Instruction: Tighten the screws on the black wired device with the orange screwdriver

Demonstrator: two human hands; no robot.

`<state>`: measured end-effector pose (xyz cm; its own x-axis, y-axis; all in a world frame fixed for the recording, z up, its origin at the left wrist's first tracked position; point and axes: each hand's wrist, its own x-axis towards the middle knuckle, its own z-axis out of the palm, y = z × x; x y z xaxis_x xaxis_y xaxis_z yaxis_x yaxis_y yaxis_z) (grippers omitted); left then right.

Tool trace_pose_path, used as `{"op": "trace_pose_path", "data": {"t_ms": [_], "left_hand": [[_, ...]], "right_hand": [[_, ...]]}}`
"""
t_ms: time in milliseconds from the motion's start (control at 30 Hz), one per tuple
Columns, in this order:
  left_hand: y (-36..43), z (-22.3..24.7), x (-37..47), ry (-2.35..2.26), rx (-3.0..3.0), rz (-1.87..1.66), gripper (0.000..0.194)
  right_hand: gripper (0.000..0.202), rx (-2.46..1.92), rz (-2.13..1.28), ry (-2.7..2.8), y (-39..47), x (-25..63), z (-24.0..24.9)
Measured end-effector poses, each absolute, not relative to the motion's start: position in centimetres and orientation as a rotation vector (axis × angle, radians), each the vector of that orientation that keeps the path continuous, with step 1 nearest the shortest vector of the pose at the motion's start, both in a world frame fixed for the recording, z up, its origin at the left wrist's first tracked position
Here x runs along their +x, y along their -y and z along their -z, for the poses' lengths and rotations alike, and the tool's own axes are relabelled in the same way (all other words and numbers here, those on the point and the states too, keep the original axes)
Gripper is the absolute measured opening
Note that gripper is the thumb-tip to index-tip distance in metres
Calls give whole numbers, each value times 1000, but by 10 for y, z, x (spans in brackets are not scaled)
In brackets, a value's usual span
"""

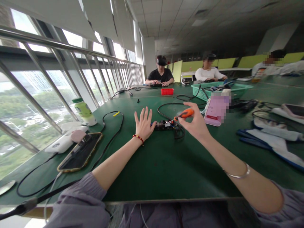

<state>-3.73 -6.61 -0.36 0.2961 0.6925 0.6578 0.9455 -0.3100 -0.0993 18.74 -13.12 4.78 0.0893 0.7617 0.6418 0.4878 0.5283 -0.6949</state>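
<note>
A dark, elongated device [163,125] with its inner parts and wires exposed lies on the green table. My left hand [143,124] rests at its left end, fingers spread and thumb against it. Between the fingers and thumb of my right hand [197,123] is an orange-handled screwdriver [184,114]. Its shaft slants down to the left, with the tip at the device's exposed parts. Whether the tip sits in a screw is too small to tell. A black cable [163,106] loops behind the device.
To the right are a pink phone [216,109], a green basket [239,91] of tools, and work gloves [273,142]. A red basket [167,91] sits farther back. At left are a dark phone [80,153], cables and a green-capped bottle [84,111]. Several people sit across the table.
</note>
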Motion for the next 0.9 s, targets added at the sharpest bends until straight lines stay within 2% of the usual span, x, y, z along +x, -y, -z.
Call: {"op": "trace_pose_path", "data": {"t_ms": [100,233,333,367,500,567,633,767,900], "left_hand": [[58,0,-53,1435,-2078,688,63],[53,-10,-71,1343,-2086,684,63],[51,-14,-82,1279,-2106,671,62],[50,-14,-85,1249,-2131,651,63],[46,-14,-93,1092,-2246,540,61],[46,-14,-94,1066,-2238,542,59],[46,-14,-94,1090,-2188,586,57],[46,-13,-97,1242,-2057,724,57],[44,-11,-102,1427,-1967,839,59]], "right_hand": [[56,-1207,-288,1536,131,188,-48],[28,-1252,-309,1587,132,188,-48],[21,-1184,-322,1607,131,188,-47],[21,-1157,-311,1595,130,188,-47],[50,-1060,-255,1527,126,189,-44],[52,-1094,-272,1505,126,189,-43],[50,-1175,-294,1495,127,189,-43],[28,-1229,-298,1546,130,187,-45],[21,-1164,-327,1557,131,187,-47]]}}
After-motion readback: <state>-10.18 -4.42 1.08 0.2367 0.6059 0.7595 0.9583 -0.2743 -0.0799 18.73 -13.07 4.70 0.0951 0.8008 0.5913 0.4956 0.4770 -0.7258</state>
